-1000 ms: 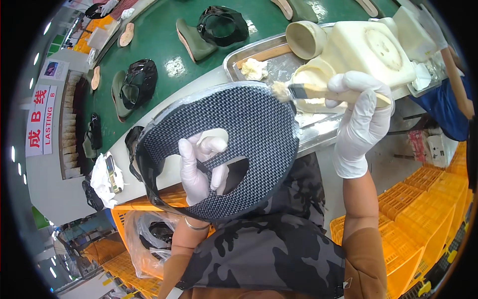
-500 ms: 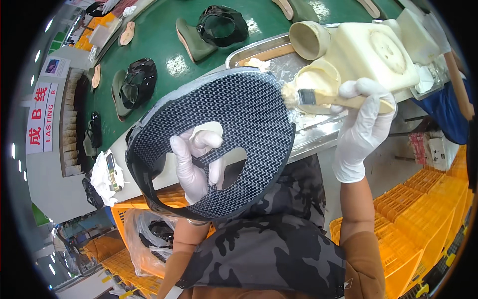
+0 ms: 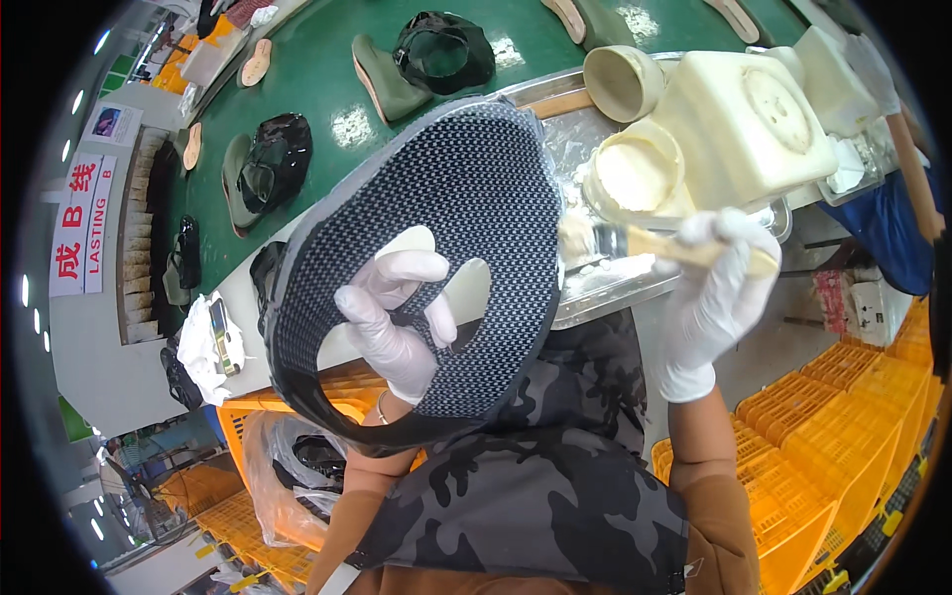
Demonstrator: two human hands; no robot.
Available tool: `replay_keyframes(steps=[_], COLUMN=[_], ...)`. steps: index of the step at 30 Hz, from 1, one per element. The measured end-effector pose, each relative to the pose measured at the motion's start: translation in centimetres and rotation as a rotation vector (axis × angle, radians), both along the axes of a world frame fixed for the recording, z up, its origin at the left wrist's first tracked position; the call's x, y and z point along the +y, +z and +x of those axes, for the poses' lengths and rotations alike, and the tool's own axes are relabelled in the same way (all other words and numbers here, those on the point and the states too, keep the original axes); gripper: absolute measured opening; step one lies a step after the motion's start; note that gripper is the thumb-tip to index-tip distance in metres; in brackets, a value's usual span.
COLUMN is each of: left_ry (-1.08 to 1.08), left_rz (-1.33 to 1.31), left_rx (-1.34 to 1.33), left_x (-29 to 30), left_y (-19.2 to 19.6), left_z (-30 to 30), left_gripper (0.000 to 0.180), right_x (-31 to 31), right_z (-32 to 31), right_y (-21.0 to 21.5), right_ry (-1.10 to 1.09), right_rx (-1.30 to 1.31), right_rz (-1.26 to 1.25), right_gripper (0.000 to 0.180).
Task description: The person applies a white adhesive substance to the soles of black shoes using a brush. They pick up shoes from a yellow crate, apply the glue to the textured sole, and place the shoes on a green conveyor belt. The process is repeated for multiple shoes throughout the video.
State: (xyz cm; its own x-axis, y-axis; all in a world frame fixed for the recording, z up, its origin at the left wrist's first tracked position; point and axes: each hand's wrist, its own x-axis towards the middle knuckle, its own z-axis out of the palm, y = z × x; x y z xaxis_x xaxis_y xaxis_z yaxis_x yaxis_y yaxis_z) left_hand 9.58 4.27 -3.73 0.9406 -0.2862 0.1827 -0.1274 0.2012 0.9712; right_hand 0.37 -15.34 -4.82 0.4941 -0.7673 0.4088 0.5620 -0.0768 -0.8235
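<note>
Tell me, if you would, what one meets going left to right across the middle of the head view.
Sign, white wad, mesh piece, brush bristles, right hand, white box.

Brush bristles (image 3: 578, 241) blurred, far sole (image 3: 735, 19) cut off

Black with whitish flecks on the upper (image 3: 511, 223), white on the left glove (image 3: 397, 347) and right glove (image 3: 716, 307), pale yellow (nearly tan) on the brush handle (image 3: 659, 246).
</note>
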Motion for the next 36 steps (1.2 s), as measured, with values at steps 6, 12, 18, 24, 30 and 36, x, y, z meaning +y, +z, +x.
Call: replay_keyframes(steps=[6,12,18,24,30,36], left_ry=[0.172,0.046,0.186,-0.085,-0.114,0.231], left_rz=[0.018,0.027,0.162,0.030,0.153,-0.104], left_rx=[-0.164,-0.287,-0.375,-0.418,-0.421,-0.900], left_x=[-0.4,-0.2,-1.1,1.9,-1.1,-4.5], left_y=[-0.3,-0.4,-0.7,-3.3,-2.9,4.0], left_z=[0.3,0.3,0.7,2.9,4.4,5.2], left_gripper=[0.075,0.083,0.088,0.051,0.045,0.049], right_x=[2.1,1.6,1.7,2.5,0.0,1.3], right_z=[-1.1,-1.2,0.2,-1.5,-1.7,1.0], right_y=[-0.9,0.4,0.8,1.5,2.3,3.7], right_ry=[0.159,0.261,0.270,0.449,0.168,0.388], right_rx=[0.103,0.017,0.192,0.265,0.179,0.350], right_rz=[0.161,0.194,0.181,0.131,-0.232,-0.905], right_gripper=[0.017,0.015,0.015,0.013,0.034,0.038])
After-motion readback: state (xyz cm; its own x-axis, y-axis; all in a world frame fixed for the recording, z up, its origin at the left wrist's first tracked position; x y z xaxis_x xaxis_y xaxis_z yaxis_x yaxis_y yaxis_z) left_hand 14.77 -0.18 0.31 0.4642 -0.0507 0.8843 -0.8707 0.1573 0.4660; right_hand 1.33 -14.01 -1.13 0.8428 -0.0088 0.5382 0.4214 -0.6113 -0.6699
